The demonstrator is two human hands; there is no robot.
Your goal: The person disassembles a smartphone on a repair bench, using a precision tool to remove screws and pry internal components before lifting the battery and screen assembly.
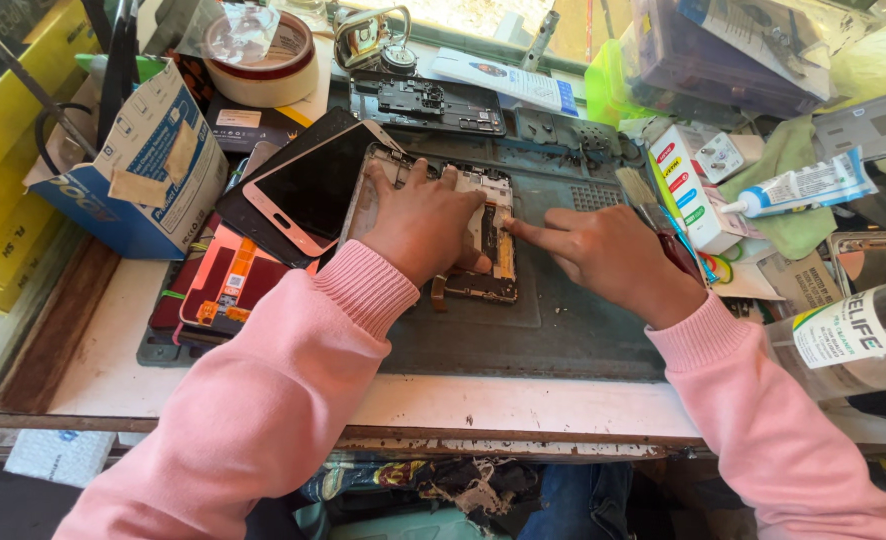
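Fingers (443, 180) pin opened phone (488, 235); right hand (608, 255) presses its edge.

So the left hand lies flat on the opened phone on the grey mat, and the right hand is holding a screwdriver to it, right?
Not quite. The head view shows the right hand holding no tool: its bare index finger presses on the opened phone. The rest stands: the left hand lies flat on that phone, which rests on the grey mat.
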